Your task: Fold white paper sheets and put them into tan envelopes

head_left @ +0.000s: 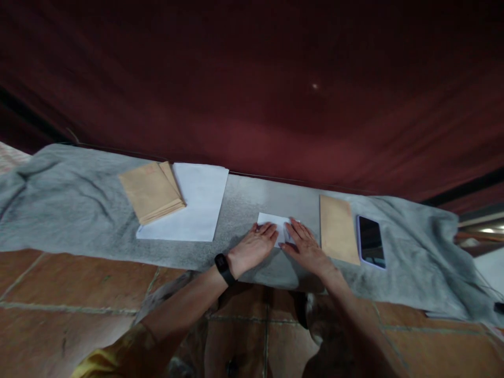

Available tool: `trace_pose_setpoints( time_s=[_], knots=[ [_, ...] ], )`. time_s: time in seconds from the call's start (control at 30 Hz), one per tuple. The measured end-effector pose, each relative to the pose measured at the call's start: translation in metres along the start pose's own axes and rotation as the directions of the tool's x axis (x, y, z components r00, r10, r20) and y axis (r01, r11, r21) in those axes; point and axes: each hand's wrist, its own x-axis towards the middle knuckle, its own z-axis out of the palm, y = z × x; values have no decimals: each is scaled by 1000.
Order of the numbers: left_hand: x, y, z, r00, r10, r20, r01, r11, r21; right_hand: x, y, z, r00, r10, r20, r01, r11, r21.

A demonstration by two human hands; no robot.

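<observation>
A small folded sheet of white paper [271,218] lies on the grey cloth in front of me. My left hand [258,244] presses down on its left part with fingers stretched out. On its right part rests my right hand [303,245], palm down and fingers spread. Both hands cover much of the paper, so its folds are partly hidden. Just right of my right hand lies a single brown envelope [339,228]. Farther left, a stack of brown envelopes [149,191] overlaps a pile of larger white sheets [202,202].
A grey cloth [86,210] covers the long, narrow surface. A phone [371,241] with a pale purple edge lies right of the single envelope. Dark red fabric [252,94] hangs along the far side. Below the near edge are brown floor tiles [71,283].
</observation>
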Motion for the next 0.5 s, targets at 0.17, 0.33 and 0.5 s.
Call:
trace_pose_setpoints(
  time_s=[0.17,0.33,0.5],
  knots=[
    [2,-5,-1,999,-42,-35,40,997,-67,1,-1,-10,999,-4,37,2,998,55],
    [10,-23,-1,975,-148,-167,105,965,-241,7,1,-21,999,50,-2,-49,981,187],
    [22,-35,-7,838,-464,-286,184,734,-654,15,1,-30,944,303,-134,-218,873,437]
  ],
)
